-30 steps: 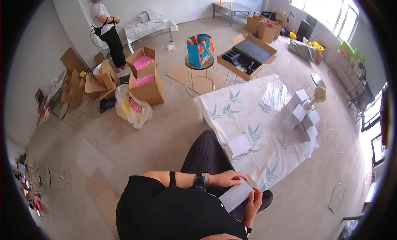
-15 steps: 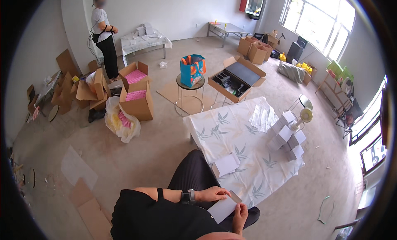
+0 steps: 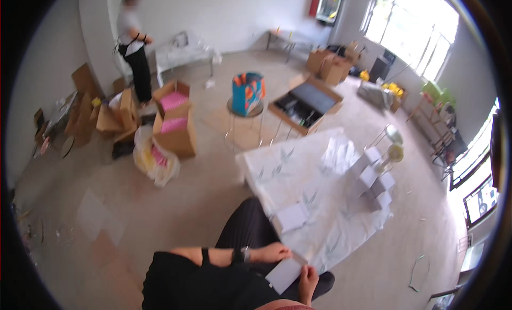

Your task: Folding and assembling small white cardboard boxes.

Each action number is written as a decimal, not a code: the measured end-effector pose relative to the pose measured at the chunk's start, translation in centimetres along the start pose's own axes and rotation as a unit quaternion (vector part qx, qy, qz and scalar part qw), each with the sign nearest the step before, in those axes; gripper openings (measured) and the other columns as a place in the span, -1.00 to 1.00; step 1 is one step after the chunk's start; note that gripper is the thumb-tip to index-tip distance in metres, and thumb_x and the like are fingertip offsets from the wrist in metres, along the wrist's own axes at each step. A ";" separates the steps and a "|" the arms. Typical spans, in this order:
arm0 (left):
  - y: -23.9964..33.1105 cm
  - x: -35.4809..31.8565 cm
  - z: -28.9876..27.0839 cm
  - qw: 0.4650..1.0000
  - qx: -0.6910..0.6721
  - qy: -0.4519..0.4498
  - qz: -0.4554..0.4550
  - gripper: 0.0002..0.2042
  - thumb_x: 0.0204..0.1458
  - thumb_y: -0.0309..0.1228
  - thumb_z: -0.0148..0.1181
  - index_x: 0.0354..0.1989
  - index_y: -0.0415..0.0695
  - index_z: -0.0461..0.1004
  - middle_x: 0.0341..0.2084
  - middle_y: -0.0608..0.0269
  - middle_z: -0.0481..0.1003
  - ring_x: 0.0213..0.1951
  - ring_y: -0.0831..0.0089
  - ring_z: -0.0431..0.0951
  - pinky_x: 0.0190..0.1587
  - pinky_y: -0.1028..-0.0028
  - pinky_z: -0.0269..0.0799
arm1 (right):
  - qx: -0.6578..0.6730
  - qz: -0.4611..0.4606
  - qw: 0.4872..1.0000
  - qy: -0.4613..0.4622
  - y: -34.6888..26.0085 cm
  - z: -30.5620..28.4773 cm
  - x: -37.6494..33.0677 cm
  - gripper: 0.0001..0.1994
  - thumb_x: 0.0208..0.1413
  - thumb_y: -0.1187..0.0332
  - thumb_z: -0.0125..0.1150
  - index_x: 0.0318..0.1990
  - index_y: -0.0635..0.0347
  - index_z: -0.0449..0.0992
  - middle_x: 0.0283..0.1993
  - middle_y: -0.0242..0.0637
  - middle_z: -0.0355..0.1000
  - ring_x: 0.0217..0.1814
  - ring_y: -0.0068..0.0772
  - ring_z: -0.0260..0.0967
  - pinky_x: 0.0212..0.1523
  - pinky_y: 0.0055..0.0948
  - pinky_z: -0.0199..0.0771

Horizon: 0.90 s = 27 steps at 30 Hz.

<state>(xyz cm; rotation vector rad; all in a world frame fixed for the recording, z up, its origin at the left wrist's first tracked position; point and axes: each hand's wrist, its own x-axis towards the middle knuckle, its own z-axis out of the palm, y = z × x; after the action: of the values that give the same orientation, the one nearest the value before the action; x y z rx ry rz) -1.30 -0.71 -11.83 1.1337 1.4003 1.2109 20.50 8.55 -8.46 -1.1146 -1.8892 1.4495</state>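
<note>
I hold a flat white card sheet (image 3: pixel 284 274) in front of my lap with both hands. My left hand (image 3: pixel 273 252) grips its upper edge; a dark watch sits on that wrist. My right hand (image 3: pixel 308 280) pinches its lower right corner. Just beyond my knee, a table with a white leaf-patterned cloth (image 3: pixel 298 171) carries a folded white box (image 3: pixel 290 217) near its front edge and several small white boxes (image 3: pixel 373 179) stacked at its far right. A pile of flat white sheets (image 3: pixel 337 151) lies further back on the cloth.
Another person (image 3: pixel 133 46) stands at the far left by open cardboard boxes (image 3: pixel 173 123) with pink contents and a plastic bag (image 3: pixel 152 158). A small round table bears a blue-orange bag (image 3: pixel 247 94). An open black case (image 3: pixel 306 102) lies beyond. Scraps litter the floor.
The view has tilted up and the room has shifted lower in the picture. My hands keep hold of the white sheet, which has turned slightly. The far person has barely moved.
</note>
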 end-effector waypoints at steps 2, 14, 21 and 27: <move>0.2 -1.1 0.9 1.000 -0.013 0.021 -0.008 -0.70 0.29 -0.24 0.18 -0.27 -0.28 0.59 -0.52 0.25 0.55 -0.40 0.62 0.42 -0.30 0.41 0.39 | 0.039 0.022 0.999 0.006 0.9 0.3 -0.9 -0.75 0.34 0.26 0.24 -0.29 0.30 0.55 -0.49 -0.55 0.38 -0.44 -0.73 0.19 -0.44 -0.61 0.18; 1.9 -1.1 0.1 0.998 -0.015 0.057 -0.008 -0.70 0.26 -0.24 0.20 -0.22 -0.29 0.62 -0.46 0.20 0.61 -0.37 0.57 0.50 -0.25 0.43 0.43 | 0.074 0.043 0.996 -0.019 -1.9 0.4 -0.3 -0.78 0.41 0.32 0.17 -0.30 0.22 0.49 -0.46 -0.67 0.28 -0.45 -0.83 0.09 -0.45 -0.69 0.05; 3.4 -0.8 -0.2 0.997 -0.046 0.063 -0.028 -0.79 0.25 -0.33 0.26 -0.16 -0.25 0.59 -0.42 0.39 0.58 -0.32 0.70 0.49 -0.20 0.54 0.46 | 0.079 0.043 0.996 0.000 -2.1 0.2 0.1 -0.80 0.41 0.32 0.16 -0.24 0.27 0.50 -0.44 -0.63 0.30 -0.43 -0.81 0.11 -0.43 -0.69 0.07; 4.6 0.3 -0.1 0.995 -0.049 0.082 0.010 -0.80 0.24 -0.34 0.28 -0.18 -0.24 0.58 -0.43 0.40 0.56 -0.35 0.69 0.45 -0.24 0.53 0.44 | 0.057 0.007 0.998 0.019 -3.7 -0.3 0.6 -0.80 0.41 0.33 0.17 -0.24 0.29 0.50 -0.42 -0.62 0.32 -0.40 -0.78 0.14 -0.39 -0.68 0.14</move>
<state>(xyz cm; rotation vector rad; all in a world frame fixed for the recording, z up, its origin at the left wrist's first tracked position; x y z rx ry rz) -1.11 -0.03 -7.24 0.9997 1.4374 1.3977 19.31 8.91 -4.91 -1.0957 -1.7520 1.5134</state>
